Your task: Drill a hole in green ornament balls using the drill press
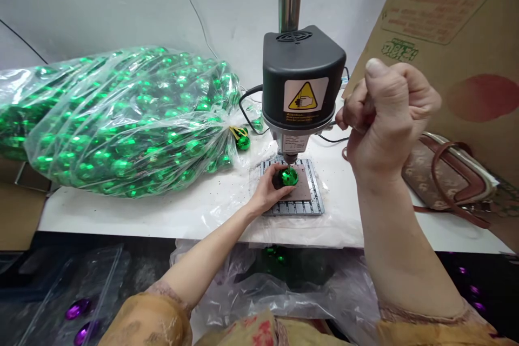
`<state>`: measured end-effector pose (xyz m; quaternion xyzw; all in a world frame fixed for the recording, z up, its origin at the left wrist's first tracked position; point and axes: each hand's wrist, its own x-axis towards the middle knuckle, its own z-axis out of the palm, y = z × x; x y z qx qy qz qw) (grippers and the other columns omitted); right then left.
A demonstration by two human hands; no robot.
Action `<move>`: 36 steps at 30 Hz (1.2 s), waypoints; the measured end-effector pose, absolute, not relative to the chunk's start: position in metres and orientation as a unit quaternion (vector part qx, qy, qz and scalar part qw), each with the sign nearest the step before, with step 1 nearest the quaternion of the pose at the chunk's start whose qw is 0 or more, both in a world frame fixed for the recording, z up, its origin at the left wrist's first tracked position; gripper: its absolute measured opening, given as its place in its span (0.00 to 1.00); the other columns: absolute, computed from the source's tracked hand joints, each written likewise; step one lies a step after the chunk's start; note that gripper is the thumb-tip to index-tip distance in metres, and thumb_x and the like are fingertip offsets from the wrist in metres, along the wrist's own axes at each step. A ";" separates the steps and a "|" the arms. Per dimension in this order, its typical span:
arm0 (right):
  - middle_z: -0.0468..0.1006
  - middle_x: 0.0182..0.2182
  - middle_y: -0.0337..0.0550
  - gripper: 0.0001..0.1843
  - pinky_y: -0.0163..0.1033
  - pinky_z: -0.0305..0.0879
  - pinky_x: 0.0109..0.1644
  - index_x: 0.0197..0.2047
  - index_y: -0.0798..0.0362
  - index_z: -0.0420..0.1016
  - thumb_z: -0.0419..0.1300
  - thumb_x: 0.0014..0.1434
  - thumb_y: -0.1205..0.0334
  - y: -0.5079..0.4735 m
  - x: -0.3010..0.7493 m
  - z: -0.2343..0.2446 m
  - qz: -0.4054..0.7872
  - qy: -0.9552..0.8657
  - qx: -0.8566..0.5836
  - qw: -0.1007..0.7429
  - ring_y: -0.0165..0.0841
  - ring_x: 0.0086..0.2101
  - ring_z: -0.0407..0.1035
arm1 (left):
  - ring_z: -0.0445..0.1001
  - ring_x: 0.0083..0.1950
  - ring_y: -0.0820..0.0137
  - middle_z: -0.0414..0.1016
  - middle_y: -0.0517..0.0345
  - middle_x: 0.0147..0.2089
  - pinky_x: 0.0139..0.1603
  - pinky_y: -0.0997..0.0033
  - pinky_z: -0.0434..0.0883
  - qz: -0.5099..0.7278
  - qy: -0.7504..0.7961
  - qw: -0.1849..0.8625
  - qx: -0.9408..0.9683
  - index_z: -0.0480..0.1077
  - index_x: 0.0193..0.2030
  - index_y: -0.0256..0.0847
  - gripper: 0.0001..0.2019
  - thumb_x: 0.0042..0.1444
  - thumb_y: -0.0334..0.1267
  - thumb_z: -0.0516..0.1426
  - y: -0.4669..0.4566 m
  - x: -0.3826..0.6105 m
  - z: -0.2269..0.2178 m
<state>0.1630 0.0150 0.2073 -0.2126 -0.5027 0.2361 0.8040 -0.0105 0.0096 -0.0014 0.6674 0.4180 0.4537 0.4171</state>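
Observation:
My left hand (271, 190) is closed round a shiny green faceted ball (289, 175), thumb and fingers on its left side. The ball rests on a flat brown board (302, 190) laid over the slotted metal base (318, 203) of a small drill press (304, 75). Straight above the ball stands the drill chuck (290, 157), its thin bit at the ball's top. My right hand (389, 113) is raised at the right of the black motor head, fingers curled in a fist round the press's feed handle, which is mostly hidden behind them.
A big clear bag (133, 119) of green balls lies on the white table (154, 216) at left. At right are a brown handbag (450, 173) and a tall cardboard box (454, 54). Plastic sheeting (340, 303) hangs below the table edge, with purple balls (78, 308) low at left.

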 end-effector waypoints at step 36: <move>0.49 0.13 0.29 0.26 0.35 0.48 0.19 0.18 0.54 0.43 0.58 0.57 0.68 0.001 0.162 0.150 0.098 -0.548 -0.142 0.818 0.21 0.14 0.45 | 0.73 0.60 0.56 0.74 0.49 0.55 0.63 0.53 0.69 0.459 0.420 0.410 0.667 0.68 0.58 0.43 0.28 0.53 0.45 0.71 0.005 -0.007 -0.004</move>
